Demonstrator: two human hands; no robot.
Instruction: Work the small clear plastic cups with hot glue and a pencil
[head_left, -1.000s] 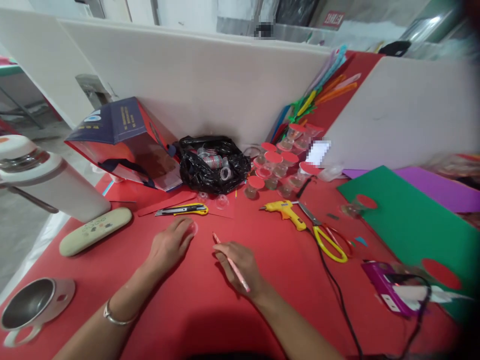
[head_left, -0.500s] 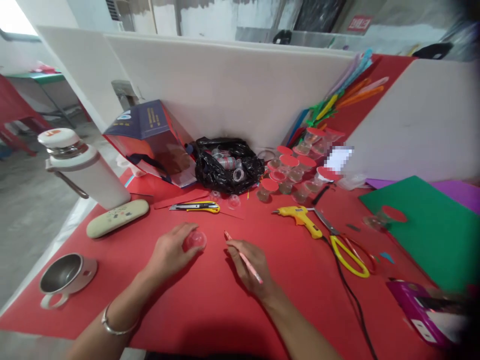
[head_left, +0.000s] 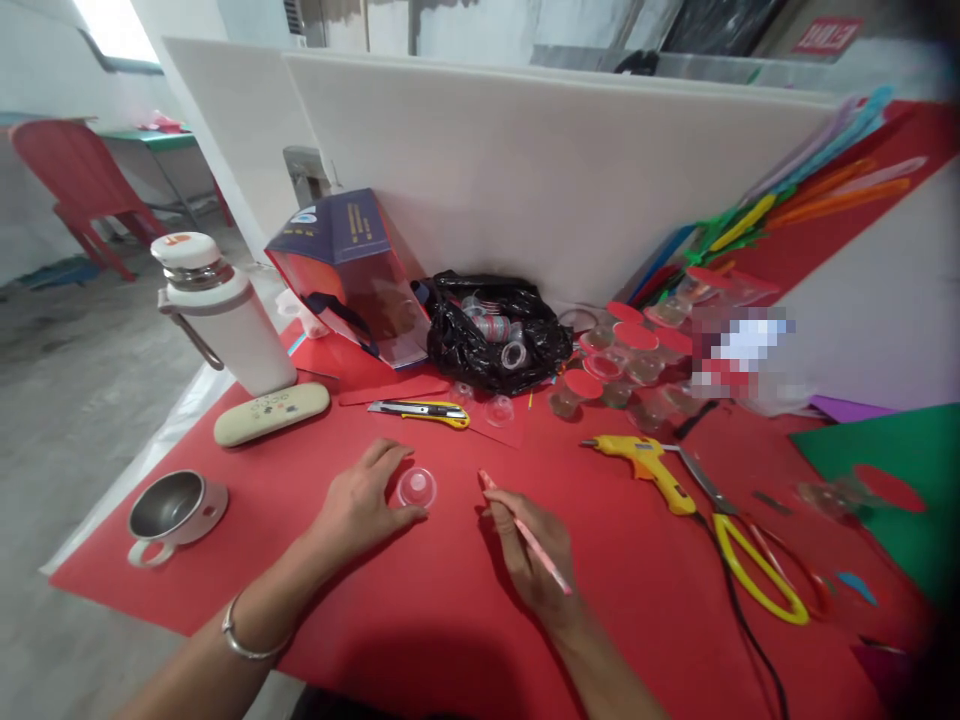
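On the red sheet lies a small clear plastic cup (head_left: 418,488), round and seen from above. My left hand (head_left: 367,500) curves around its left side, thumb and fingers spread apart. The thumb tip is close to the cup's near edge; whether it touches I cannot tell. My right hand (head_left: 534,550) holds a pink patterned pencil (head_left: 541,552) in a writing grip, its tip raised toward the upper left, to the right of the cup. Beyond my hands are a yellow box cutter (head_left: 424,412) and another clear plastic piece (head_left: 498,410).
At left stand a white thermos (head_left: 236,320), a glasses case (head_left: 271,413) and a metal-lined mug (head_left: 174,510). A black bag (head_left: 450,345) of plastic pieces sits behind. To the right are red-topped cups (head_left: 581,385), a yellow glue gun (head_left: 645,465) with a cord, and scissors (head_left: 757,570).
The view has turned left, so things appear farther right. My left fingers have spread away from the clear cup, which now shows more fully. The pencil is still in my right hand.
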